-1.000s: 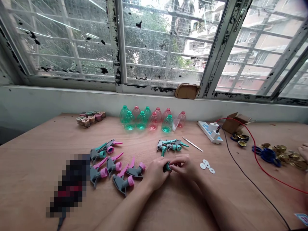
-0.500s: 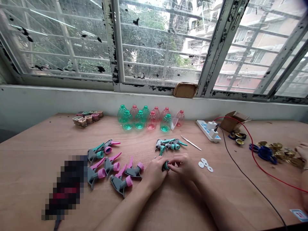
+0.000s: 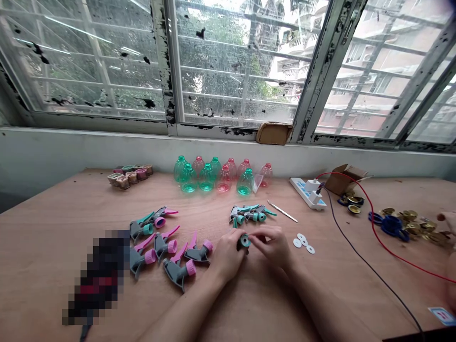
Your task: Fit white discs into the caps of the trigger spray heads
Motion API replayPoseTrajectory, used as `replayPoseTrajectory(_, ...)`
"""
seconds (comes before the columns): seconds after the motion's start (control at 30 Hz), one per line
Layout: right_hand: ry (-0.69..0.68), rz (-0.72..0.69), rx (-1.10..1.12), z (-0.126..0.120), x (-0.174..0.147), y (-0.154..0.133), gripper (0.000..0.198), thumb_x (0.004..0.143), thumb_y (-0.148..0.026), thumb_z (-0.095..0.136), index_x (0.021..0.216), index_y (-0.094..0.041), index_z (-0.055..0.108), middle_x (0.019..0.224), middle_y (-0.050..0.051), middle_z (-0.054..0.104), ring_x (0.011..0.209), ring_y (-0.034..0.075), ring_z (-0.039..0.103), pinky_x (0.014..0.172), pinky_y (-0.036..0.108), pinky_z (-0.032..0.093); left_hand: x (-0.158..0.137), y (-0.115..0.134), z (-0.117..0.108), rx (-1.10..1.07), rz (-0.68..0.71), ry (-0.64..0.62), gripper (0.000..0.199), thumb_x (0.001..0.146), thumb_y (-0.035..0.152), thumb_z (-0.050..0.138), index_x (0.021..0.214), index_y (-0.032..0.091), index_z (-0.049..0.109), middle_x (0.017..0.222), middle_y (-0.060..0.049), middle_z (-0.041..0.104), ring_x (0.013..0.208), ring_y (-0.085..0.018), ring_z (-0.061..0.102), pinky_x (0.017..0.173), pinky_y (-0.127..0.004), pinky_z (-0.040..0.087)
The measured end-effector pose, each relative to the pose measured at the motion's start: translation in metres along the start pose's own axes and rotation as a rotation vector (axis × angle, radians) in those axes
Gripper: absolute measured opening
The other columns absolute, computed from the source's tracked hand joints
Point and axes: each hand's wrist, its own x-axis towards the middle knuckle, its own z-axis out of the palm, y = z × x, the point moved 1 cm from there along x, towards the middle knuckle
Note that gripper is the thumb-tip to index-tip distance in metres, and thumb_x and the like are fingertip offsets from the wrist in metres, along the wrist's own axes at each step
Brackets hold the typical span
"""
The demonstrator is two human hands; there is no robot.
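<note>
My left hand (image 3: 228, 254) is closed around a trigger spray head (image 3: 244, 241), grey with a teal collar. The collar's opening faces me, and a pale ring with a dark centre shows inside it. Close to the collar's right rim, the thumb and fingers of my right hand (image 3: 272, 244) are drawn together; anything between them is hidden. To the right lie several white washers (image 3: 301, 241). Beyond my hands is a cluster of grey and teal spray heads (image 3: 251, 214), with metal tweezers (image 3: 282, 211) beside it.
Grey spray heads with mostly pink collars (image 3: 166, 245) lie left, near a pixelated dark object (image 3: 99, 275). Green and pink bottles (image 3: 206, 178) line the wall. A power strip (image 3: 308, 194), cables (image 3: 356, 242), gold and blue parts (image 3: 395, 224) and another person's hand (image 3: 447, 221) are right.
My right fingertips have drawn back slightly from the collar. The spray head's opening has turned more toward me, and its inside shows more.
</note>
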Motion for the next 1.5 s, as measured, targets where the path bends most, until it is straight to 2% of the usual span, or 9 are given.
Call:
replayPoseTrajectory(0.13, 0.192, 0.066, -0.002, -0.01, 0.003, 0.006, 0.029, 0.086, -0.034, 0.058, 0.065, -0.016, 0.068, 0.055, 0.002, 0.06, 0.051, 0.012, 0.05, 0.052, 0.024, 0.039, 0.001, 0.001, -0.002, -0.066, -0.007, 0.042, 0.036, 0.075, 0.006, 0.053, 0.105, 0.023, 0.063, 0.103, -0.002, 0.068, 0.095, -0.019, 0.061, 0.085, -0.03, 0.046)
replayPoseTrajectory(0.43, 0.033, 0.122, 0.016, 0.002, 0.002, 0.019, 0.032, 0.084, -0.038, 0.058, 0.064, -0.015, 0.068, 0.053, 0.002, 0.06, 0.048, 0.011, 0.049, 0.048, 0.022, 0.035, 0.004, -0.002, -0.027, 0.079, -0.062, 0.081, 0.031, 0.077, 0.012, 0.05, 0.104, 0.024, 0.059, 0.089, 0.0, 0.069, 0.079, -0.017, 0.063, 0.07, -0.025, 0.045)
replayPoseTrajectory(0.6, -0.002, 0.132, 0.038, -0.001, 0.005, 0.019, 0.028, 0.083, -0.035, 0.059, 0.066, -0.016, 0.069, 0.055, 0.001, 0.061, 0.049, 0.011, 0.05, 0.048, 0.021, 0.036, 0.034, -0.015, -0.058, 0.195, -0.073, 0.08, 0.031, 0.075, 0.011, 0.047, 0.101, 0.022, 0.06, 0.092, -0.002, 0.069, 0.082, -0.018, 0.063, 0.07, -0.024, 0.044)
replayPoseTrajectory(0.83, 0.011, 0.147, 0.022, -0.003, 0.012, 0.024, 0.029, 0.083, -0.036, 0.058, 0.066, -0.015, 0.069, 0.054, 0.0, 0.059, 0.05, 0.011, 0.048, 0.048, 0.021, 0.035, 0.074, -0.021, -0.061, 0.263, -0.065, -0.012, 0.04, 0.07, 0.009, 0.048, 0.107, 0.019, 0.062, 0.107, -0.005, 0.069, 0.091, -0.019, 0.063, 0.079, -0.025, 0.046)
replayPoseTrajectory(0.97, -0.031, 0.15, -0.093, -0.013, 0.013, 0.032, 0.027, 0.084, -0.035, 0.058, 0.07, -0.017, 0.071, 0.058, 0.001, 0.063, 0.053, 0.011, 0.052, 0.051, 0.022, 0.036, 0.061, -0.017, -0.083, 0.241, -0.028, -0.005, 0.048, 0.072, 0.015, 0.045, 0.119, 0.02, 0.055, 0.123, -0.006, 0.059, 0.1, -0.02, 0.06, 0.081, -0.028, 0.047)
replayPoseTrajectory(1.03, -0.08, 0.171, -0.214, -0.028, 0.013, 0.037, 0.021, 0.081, -0.032, 0.061, 0.07, -0.019, 0.072, 0.062, 0.001, 0.065, 0.055, 0.012, 0.054, 0.052, 0.022, 0.036, 0.046, -0.016, -0.1, 0.259, -0.043, -0.046, 0.045, 0.074, 0.019, 0.043, 0.116, 0.021, 0.057, 0.116, -0.005, 0.061, 0.098, -0.02, 0.059, 0.079, -0.028, 0.047)
replayPoseTrajectory(1.13, -0.177, 0.368, -0.382, -0.059, 0.012, 0.052, 0.01, 0.072, -0.029, 0.069, 0.066, -0.021, 0.071, 0.067, 0.001, 0.067, 0.059, 0.013, 0.057, 0.05, 0.022, 0.033, 0.023, -0.016, -0.12, 0.352, -0.116, -0.193, 0.041, 0.073, 0.021, 0.042, 0.109, 0.023, 0.062, 0.092, -0.002, 0.063, 0.08, -0.019, 0.06, 0.072, -0.028, 0.046)
replayPoseTrajectory(1.23, -0.197, 0.654, -0.424, -0.09, 0.009, 0.072, 0.011, 0.065, -0.029, 0.074, 0.069, -0.02, 0.072, 0.066, 0.004, 0.069, 0.059, 0.014, 0.06, 0.048, 0.022, 0.034, 0.012, -0.016, -0.122, 0.388, -0.118, -0.27, 0.035, 0.073, 0.025, 0.047, 0.103, 0.026, 0.064, 0.095, -0.001, 0.066, 0.087, -0.02, 0.061, 0.078, -0.028, 0.044)
replayPoseTrajectory(1.5, -0.245, 0.834, -0.389, -0.117, -0.003, 0.096, 0.023, 0.054, -0.031, 0.081, 0.07, -0.017, 0.072, 0.062, 0.003, 0.069, 0.054, 0.015, 0.062, 0.045, 0.021, 0.037, 0.013, -0.026, -0.102, 0.546, -0.137, -0.273, 0.038, 0.07, 0.043, 0.059, 0.104, 0.027, 0.065, 0.084, -0.001, 0.068, 0.083, -0.024, 0.062, 0.063, -0.027, 0.039)
